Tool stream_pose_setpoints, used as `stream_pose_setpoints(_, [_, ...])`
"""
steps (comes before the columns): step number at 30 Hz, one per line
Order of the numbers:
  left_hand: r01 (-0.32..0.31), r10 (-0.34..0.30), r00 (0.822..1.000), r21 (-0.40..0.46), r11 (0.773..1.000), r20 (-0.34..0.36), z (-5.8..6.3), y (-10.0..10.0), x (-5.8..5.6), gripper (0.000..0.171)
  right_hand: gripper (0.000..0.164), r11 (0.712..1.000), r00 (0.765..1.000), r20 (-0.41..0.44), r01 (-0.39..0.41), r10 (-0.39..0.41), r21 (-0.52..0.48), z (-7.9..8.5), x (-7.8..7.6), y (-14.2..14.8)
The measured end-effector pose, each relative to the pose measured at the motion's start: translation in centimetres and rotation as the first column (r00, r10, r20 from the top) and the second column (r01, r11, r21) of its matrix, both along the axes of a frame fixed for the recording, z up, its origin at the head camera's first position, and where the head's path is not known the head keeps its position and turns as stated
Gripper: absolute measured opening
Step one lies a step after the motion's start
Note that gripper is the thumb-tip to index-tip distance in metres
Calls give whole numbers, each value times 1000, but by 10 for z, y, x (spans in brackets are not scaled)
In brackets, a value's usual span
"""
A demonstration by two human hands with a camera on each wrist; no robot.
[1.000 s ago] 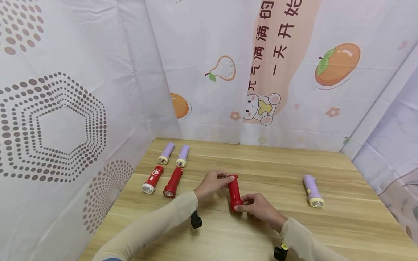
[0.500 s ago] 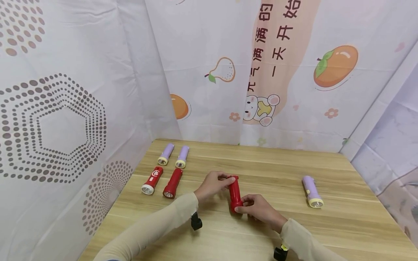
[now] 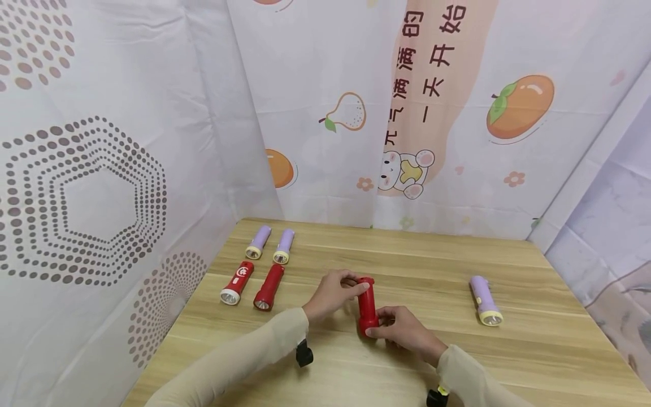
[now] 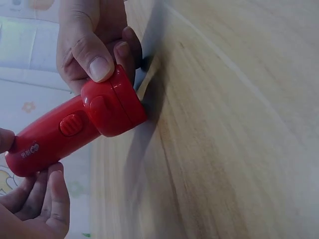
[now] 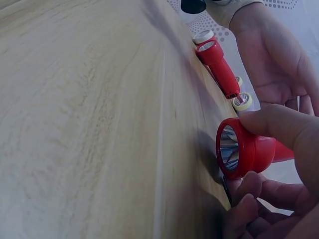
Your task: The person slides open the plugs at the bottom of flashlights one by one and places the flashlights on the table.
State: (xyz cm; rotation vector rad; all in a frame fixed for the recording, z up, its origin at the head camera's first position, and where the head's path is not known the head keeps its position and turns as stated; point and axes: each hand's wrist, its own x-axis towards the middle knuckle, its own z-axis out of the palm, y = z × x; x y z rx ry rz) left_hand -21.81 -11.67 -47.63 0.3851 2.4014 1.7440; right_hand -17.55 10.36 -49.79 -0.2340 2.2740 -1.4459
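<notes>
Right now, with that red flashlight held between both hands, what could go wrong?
The left hand and right hand pinch opposite ends of the held red flashlight; if either slips, that end could drop onto the table. Its exposed lens might get scratched in a fall. The purple flashlight lies unheld to the right, so a wide rightward sweep could perhaps knock it.

Flashlight (image 3: 367, 306), glossy red; ridged switch (image 4: 71, 125) on barrel (image 4: 52, 140), silvery reflector (image 5: 230, 148) in flared head (image 4: 113, 104); held tilted, left hand (image 3: 333, 293) pinching tail end (image 4: 20, 158), right hand (image 3: 404, 328) gripping head
</notes>
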Motion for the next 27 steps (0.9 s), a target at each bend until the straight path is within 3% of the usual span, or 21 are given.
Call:
stream_pose_setpoints(10, [58, -59, 993, -11, 998, -100, 5, -1, 17, 30, 46, 999, 995, -89, -33, 35, 27, 0, 5, 1])
stream_pose_setpoints(18, [104, -104, 979, -9, 994, -177, -1, -2, 22, 29, 45, 999, 990, -132, -46, 48, 18, -3, 7, 0])
stream_pose_setpoints(27, [147, -148, 962, -22, 989, -228, 1, -1, 31, 29, 45, 999, 986, -159, -42, 44, 11, -5, 10, 0])
